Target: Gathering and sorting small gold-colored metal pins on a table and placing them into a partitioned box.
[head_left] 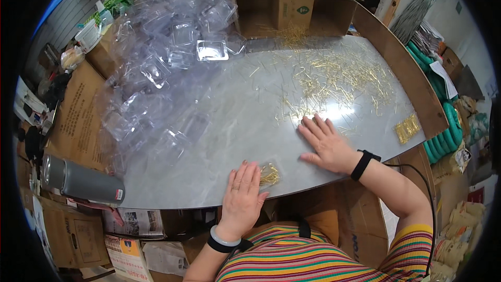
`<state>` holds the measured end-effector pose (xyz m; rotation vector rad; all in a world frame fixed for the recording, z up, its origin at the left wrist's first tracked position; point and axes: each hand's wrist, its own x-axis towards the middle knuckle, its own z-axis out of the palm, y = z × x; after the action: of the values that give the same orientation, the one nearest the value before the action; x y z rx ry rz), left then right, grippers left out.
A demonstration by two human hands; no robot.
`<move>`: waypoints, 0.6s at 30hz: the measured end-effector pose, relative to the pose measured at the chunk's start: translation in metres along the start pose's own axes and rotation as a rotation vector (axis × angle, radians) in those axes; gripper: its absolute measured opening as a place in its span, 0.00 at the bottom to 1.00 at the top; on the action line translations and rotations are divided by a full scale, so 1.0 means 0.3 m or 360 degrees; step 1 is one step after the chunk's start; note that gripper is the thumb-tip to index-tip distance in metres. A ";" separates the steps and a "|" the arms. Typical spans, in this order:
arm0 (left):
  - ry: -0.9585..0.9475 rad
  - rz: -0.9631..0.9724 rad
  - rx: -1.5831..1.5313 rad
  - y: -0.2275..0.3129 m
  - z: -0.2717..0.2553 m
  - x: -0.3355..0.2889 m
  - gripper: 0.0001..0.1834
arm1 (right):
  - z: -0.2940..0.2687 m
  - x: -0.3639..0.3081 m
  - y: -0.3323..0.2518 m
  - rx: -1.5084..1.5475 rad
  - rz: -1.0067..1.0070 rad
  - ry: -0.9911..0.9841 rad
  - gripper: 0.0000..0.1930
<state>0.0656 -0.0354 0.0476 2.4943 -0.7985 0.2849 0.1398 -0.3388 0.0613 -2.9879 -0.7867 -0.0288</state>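
My left hand (243,196) lies near the front edge of the grey table, its fingers stretched out together. Against its fingers is a small clear plastic box (270,175) with several gold bent wire pieces inside; part of the box may be hidden by the hand. Palm down and fingers spread, my right hand (330,149) rests on the tabletop. Its fingertips are at the near side of a scattered heap of gold bent wire pieces (334,81). At the right corner of the table sits another batch of gold wire pieces (407,128), gathered in a compact block.
A large pile of clear plastic boxes (156,70) covers the table's left side. An open cardboard box (295,10) stands at the back, with more wire on top. A cardboard strip (402,57) borders the right edge. A grey bottle (86,180) lies at the left corner.
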 end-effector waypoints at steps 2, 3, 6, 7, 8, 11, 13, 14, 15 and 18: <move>0.0021 -0.0086 0.0044 -0.013 -0.014 -0.008 0.31 | 0.025 -0.018 -0.021 0.0064 -0.0127 -0.0055 0.42; 0.0035 -0.0132 0.0075 -0.022 -0.022 -0.011 0.30 | 0.030 -0.018 -0.032 0.0103 -0.0190 -0.0087 0.43; 0.0074 -0.0197 0.0153 -0.053 -0.038 -0.017 0.29 | 0.022 -0.008 -0.049 0.0090 -0.0105 -0.0061 0.44; 0.0087 -0.0207 0.0177 -0.065 -0.042 -0.018 0.29 | 0.021 -0.008 -0.060 0.0112 -0.0150 -0.0047 0.45; 0.0095 -0.0231 0.0198 -0.075 -0.042 -0.018 0.29 | 0.016 -0.006 -0.069 0.0046 -0.0166 -0.0044 0.45; 0.0132 -0.0299 0.0261 -0.107 -0.047 -0.006 0.29 | 0.024 0.000 -0.089 0.0091 -0.0033 0.0040 0.44; 0.0174 -0.0340 0.0299 -0.122 -0.049 -0.004 0.29 | 0.024 -0.004 -0.118 0.0069 -0.0190 0.0058 0.42; 0.0209 -0.0354 0.0340 -0.125 -0.051 -0.002 0.29 | 0.027 -0.012 -0.137 0.0061 -0.0265 0.0064 0.41; 0.0244 -0.0367 0.0380 -0.126 -0.053 0.000 0.29 | 0.029 -0.018 -0.155 0.0092 -0.0288 0.0074 0.40; 0.0351 -0.0270 0.0304 -0.082 -0.065 0.010 0.27 | 0.033 -0.019 -0.186 0.0201 -0.0372 0.0089 0.38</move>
<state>0.0817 -0.0095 0.0554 2.6277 -0.4871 0.5882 0.1075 -0.2926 0.0537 -2.7502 -1.0824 -0.0692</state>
